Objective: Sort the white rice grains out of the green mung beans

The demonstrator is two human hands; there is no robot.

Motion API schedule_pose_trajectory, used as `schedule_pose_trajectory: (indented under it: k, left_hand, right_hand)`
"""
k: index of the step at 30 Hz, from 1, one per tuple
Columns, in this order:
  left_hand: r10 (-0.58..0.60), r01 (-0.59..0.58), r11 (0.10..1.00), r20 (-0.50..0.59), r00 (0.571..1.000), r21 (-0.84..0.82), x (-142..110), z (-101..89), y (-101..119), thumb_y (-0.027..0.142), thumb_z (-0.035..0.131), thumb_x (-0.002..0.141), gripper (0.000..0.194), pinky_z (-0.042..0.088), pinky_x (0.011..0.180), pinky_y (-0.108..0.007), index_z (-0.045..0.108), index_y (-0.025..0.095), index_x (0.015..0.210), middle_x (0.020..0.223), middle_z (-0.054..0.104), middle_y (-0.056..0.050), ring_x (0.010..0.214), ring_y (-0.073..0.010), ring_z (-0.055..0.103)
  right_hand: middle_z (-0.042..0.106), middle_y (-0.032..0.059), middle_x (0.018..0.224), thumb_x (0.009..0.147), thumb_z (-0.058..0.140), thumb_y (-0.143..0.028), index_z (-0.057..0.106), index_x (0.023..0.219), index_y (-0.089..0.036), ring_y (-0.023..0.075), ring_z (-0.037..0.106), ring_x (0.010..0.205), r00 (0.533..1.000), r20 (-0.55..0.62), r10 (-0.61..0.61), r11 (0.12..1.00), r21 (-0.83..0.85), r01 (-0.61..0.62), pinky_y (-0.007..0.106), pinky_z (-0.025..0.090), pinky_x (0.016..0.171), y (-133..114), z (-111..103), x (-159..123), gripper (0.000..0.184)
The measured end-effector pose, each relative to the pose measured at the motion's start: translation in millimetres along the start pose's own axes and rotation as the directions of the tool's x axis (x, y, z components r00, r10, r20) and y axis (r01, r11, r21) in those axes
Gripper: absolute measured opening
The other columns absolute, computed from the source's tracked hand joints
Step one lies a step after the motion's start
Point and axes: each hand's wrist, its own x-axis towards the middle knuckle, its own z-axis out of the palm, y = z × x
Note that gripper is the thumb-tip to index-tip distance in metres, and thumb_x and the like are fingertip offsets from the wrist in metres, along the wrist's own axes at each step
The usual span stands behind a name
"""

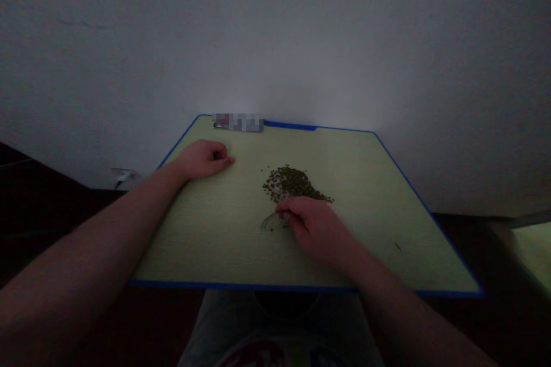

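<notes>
My right hand (314,226) is over the table, just below a pile of small green beans (297,180) mixed with paler grains. Its thumb and fingertips are pinched together, and whatever they may hold is hidden. Beside the fingertips shows a grey arc (267,221) like a protractor scale; I cannot tell whether it is printed on the table or a separate clear piece. A few loose beans lie close to it. My left hand (204,159) rests on the table's left side, fingers loosely curled, with nothing visible in them, apart from the pile.
The pale yellow-green table (365,166) has a blue rim and stands against a white wall. A flat rectangular object (239,123), partly blurred, lies at its back edge. A thin brown sliver (398,246) is on the right. Below the front edge a dark round container (286,305) partly shows.
</notes>
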Motion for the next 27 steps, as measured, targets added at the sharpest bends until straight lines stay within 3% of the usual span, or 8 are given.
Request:
schedule_pose_trajectory:
  k: [8,19,23,27]
  left_hand:
    - [0.006,-0.006,1.0,-0.008,1.0,-0.003,0,-0.7,2,0.052,0.046,0.075,0.038,0.025,0.052,-0.024,0.054,0.016,0.063,0.052,0.049,0.001,0.05,-0.0096,0.04]
    - [0.006,-0.006,1.0,-0.016,1.0,-0.024,-1,-0.1,2,0.051,0.047,0.074,0.037,0.026,0.052,-0.024,0.055,0.016,0.063,0.053,0.049,0.001,0.052,-0.0099,0.04]
    - [-0.007,0.007,1.0,-0.014,1.0,-0.012,0,1.2,-1,0.049,0.046,0.074,0.036,0.026,0.053,-0.025,0.055,0.016,0.063,0.053,0.05,0.0,0.053,-0.0107,0.041]
    - [-0.006,0.006,1.0,-0.005,1.0,-0.004,0,1.8,-2,0.05,0.046,0.074,0.037,0.026,0.053,-0.025,0.056,0.016,0.064,0.054,0.051,0.0,0.053,-0.0106,0.042]
  right_hand:
    - [0.069,0.0024,0.088,0.085,0.048,-0.01,0.065,0.093,-0.019,0.0145,0.061,0.081,0.996,0.064,0.059,0.998,-0.009,-0.058,0.027,0.045,0.074,-3,-5,-13,0.021]
    - [0.07,0.0076,0.1,0.086,0.049,-0.019,0.065,0.105,-0.017,0.0208,0.066,0.088,0.969,-0.094,0.228,0.958,-0.155,-0.24,0.035,0.051,0.079,18,-12,-49,0.025]
    - [0.071,0.0086,0.099,0.084,0.051,-0.018,0.066,0.104,-0.016,0.0211,0.066,0.088,0.974,-0.095,0.204,0.959,-0.181,-0.218,0.035,0.052,0.079,12,-4,-44,0.025]
    - [0.071,0.0075,0.098,0.084,0.05,-0.017,0.067,0.103,-0.016,0.0209,0.065,0.089,0.98,-0.02,0.197,0.963,-0.184,-0.198,0.034,0.049,0.081,4,0,-30,0.025]
